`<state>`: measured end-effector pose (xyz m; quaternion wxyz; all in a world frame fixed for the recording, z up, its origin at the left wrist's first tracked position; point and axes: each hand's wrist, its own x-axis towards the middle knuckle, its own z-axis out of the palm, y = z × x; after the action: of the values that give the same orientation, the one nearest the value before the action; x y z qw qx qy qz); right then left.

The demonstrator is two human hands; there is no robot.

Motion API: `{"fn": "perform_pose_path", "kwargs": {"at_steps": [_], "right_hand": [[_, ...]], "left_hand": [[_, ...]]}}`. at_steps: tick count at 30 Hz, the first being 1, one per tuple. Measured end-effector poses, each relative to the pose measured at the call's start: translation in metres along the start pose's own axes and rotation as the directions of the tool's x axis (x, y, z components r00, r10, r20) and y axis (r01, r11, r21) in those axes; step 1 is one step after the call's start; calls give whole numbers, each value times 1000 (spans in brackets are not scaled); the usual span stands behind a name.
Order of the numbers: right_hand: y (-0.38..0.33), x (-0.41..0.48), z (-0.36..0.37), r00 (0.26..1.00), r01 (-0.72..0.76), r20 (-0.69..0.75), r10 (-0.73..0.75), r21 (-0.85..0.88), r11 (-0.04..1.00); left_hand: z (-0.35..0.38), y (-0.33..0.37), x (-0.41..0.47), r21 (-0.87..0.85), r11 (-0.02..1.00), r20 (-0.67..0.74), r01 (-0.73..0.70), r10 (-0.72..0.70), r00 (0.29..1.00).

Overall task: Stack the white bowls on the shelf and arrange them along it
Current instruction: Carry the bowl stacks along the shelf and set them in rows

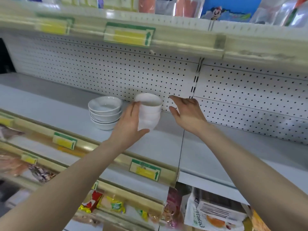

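A stack of three white bowls (105,112) stands on the grey shelf (50,104), close to the pegboard back wall. Just right of it my left hand (128,124) grips a second, tilted stack of white bowls (149,114), thumb under its base and fingers along its left side. This stack is held a little above the shelf surface. My right hand (186,114) hovers to the right of the held stack with fingers spread, a small gap from it, holding nothing.
A white pegboard (108,70) backs the shelf, with an upright slotted post (195,84) at the right. An upper shelf edge with price tags (128,35) hangs overhead. Packaged snacks (110,204) fill the shelves below. The shelf continues to the right (233,155).
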<state>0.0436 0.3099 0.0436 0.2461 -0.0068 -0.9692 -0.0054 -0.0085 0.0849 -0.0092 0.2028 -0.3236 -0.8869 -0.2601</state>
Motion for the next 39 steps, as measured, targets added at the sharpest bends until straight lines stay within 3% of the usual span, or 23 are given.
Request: {"fn": "perform_pose_path", "kwargs": {"at_steps": [6, 12, 19, 27, 39], "right_hand": [[-21, 49, 21, 990, -106, 109, 90, 149, 983], [-31, 75, 39, 951, -263, 252, 181, 345, 901], [-24, 76, 35, 931, -327, 289, 222, 395, 858], [-18, 46, 17, 914, -398, 254, 316, 411, 820], [25, -50, -58, 807, -589, 180, 562, 303, 749]], "left_hand": [[21, -16, 18, -141, 971, 109, 196, -181, 977], [38, -30, 40, -275, 888, 256, 368, -301, 919], [42, -25, 50, -340, 809, 273, 479, -402, 874], [36, -3, 35, -390, 814, 303, 430, -328, 895], [42, 93, 7, -567, 785, 351, 250, -44, 935]]}}
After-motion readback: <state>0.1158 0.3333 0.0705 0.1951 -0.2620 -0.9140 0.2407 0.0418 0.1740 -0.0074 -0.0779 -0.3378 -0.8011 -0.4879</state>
